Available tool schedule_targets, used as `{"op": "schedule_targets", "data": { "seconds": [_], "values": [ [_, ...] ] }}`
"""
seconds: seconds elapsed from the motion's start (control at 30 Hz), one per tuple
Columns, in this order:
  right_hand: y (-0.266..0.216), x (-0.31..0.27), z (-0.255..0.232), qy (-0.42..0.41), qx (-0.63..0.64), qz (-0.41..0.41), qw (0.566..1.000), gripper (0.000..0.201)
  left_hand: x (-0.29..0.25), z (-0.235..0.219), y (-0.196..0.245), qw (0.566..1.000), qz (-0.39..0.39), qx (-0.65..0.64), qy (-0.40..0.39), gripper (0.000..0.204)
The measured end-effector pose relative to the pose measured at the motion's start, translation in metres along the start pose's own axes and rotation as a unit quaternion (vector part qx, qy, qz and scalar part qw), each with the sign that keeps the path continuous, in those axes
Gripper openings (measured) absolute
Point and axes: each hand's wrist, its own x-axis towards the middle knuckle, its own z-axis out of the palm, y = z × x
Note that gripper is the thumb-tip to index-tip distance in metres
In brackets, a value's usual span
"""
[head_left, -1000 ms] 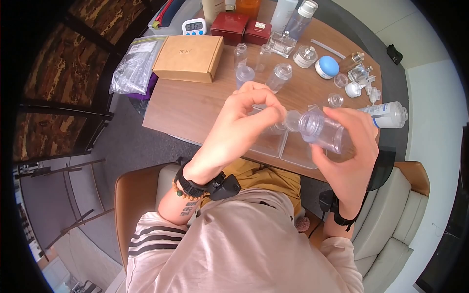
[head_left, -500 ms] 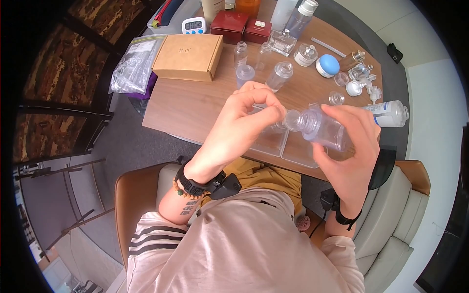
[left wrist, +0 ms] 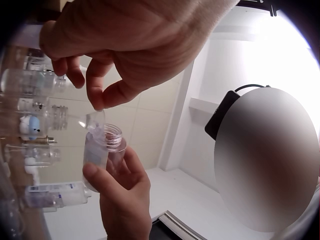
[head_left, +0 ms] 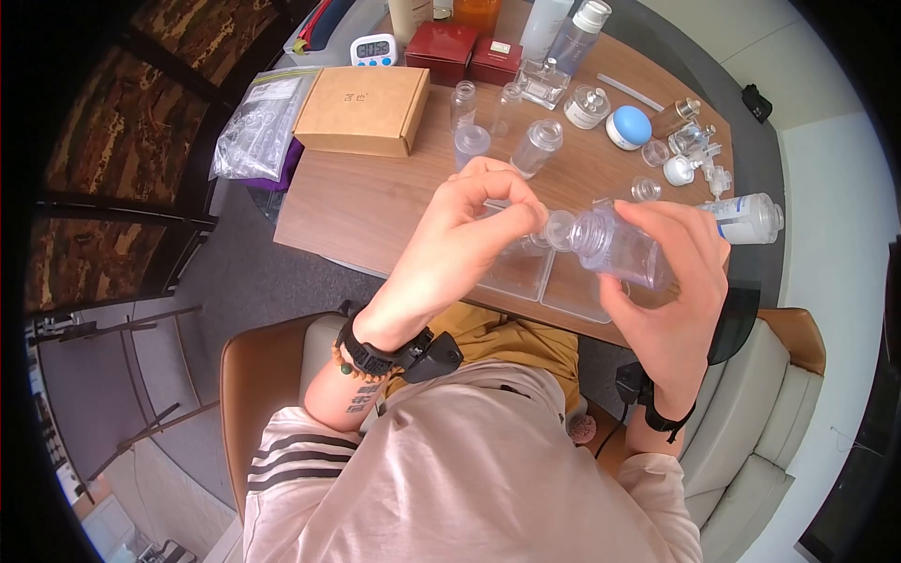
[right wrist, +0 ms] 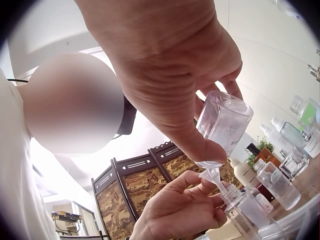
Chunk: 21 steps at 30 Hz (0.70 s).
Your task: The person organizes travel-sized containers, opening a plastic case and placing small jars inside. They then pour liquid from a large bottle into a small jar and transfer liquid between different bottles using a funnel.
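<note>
My left hand (head_left: pixel 474 220) pinches a small clear funnel (head_left: pixel 560 231) between thumb and fingertips. My right hand (head_left: pixel 680 272) grips a clear, faintly purple bottle (head_left: pixel 631 249), thumb on one side and fingers on the other. The bottle is tilted, its uncapped threaded neck (left wrist: pixel 114 134) right at the funnel's wide mouth. In the right wrist view the funnel's thin stem (right wrist: pixel 220 185) points down and overlaps the neck of a clear bottle (right wrist: pixel 247 207). My left hand (right wrist: pixel 175 210) is beside that neck.
Under the hands lies a clear divided tray (head_left: pixel 577 305). Several clear bottles, one at the front (head_left: pixel 538 148), stand beyond them. A cardboard box (head_left: pixel 361 111) is at the left. A blue-lidded jar (head_left: pixel 629 129), pump heads (head_left: pixel 690 167) and a lying labelled bottle (head_left: pixel 751 220) are at the right.
My right hand and its bottle have shifted slightly to the right. The left hand with the funnel stays almost in place.
</note>
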Motion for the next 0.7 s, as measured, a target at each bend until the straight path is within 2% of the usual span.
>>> {"op": "schedule_targets", "data": {
  "seconds": [0.7],
  "values": [
    [-0.0005,-0.0007,0.0001,0.003,0.003,0.005,1.0,0.056,-0.0009,-0.0001,0.0022,1.0,-0.002,0.005,0.0,0.008]
  ]
}}
